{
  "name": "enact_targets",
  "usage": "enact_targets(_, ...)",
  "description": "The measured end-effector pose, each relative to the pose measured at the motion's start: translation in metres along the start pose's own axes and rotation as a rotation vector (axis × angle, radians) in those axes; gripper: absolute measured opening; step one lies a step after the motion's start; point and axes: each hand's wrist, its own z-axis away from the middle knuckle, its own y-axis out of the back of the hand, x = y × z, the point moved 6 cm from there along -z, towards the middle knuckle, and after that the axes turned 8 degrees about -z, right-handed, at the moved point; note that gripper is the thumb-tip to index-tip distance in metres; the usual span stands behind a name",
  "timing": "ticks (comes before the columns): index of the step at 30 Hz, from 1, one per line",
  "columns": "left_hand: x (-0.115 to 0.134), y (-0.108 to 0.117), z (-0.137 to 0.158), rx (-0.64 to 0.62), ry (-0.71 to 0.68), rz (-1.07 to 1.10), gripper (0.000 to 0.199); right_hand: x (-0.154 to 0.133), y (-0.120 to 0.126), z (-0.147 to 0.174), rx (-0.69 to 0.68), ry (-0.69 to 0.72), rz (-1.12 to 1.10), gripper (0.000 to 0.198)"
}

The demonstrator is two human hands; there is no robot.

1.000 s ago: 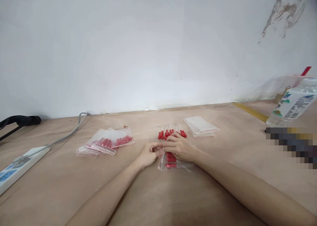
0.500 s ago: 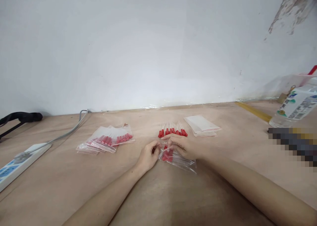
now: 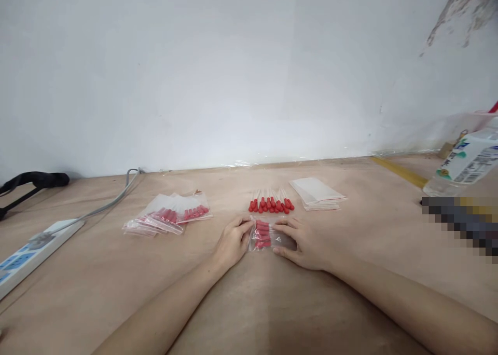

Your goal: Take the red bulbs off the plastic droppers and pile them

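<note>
A clear zip bag (image 3: 278, 239) lies flat on the table in front of me, with several red-ended pieces (image 3: 262, 234) lined up inside it. My left hand (image 3: 233, 241) is closed at the bag's left edge, pinching the plastic between thumb and fingers. Over on the right side, my right hand (image 3: 303, 243) has thumb and fingers spread, their tips touching the bag. Just beyond it lie loose sticks with red ends (image 3: 271, 204) and thin pale stems, the red ends toward me.
At left is a pile of filled zip bags (image 3: 163, 217). Flat zip bags (image 3: 317, 193) are stacked at back right. A power strip (image 3: 35, 254) with a grey cable (image 3: 111, 204) lies far left; a labelled plastic bottle (image 3: 462, 163) stands far right.
The bag has been turned and flattened, its red pieces now in a neat row. My right hand has moved off the red pieces to the bag's right part and spread its fingers.
</note>
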Motion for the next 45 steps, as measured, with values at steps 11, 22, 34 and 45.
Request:
enact_targets(11, 0.002, -0.001, -0.005, -0.181, 0.129, 0.389, 0.031, 0.005, -0.003, -0.004, -0.013, 0.009, -0.024, 0.037)
enact_targets(22, 0.006, -0.002, -0.007, -0.374, 0.008, 0.236, 0.033, 0.006, 0.0, -0.007, -0.078, 0.034, -0.147, 0.033)
enact_targets(34, 0.019, 0.0, -0.003, -0.219, -0.138, 0.022, 0.022, 0.01, -0.004, -0.005, -0.01, 0.043, -0.143, 0.033)
enact_targets(45, 0.017, -0.005, -0.005, -0.238, -0.197, -0.069, 0.017, 0.007, -0.004, -0.005, -0.006, 0.032, -0.116, 0.034)
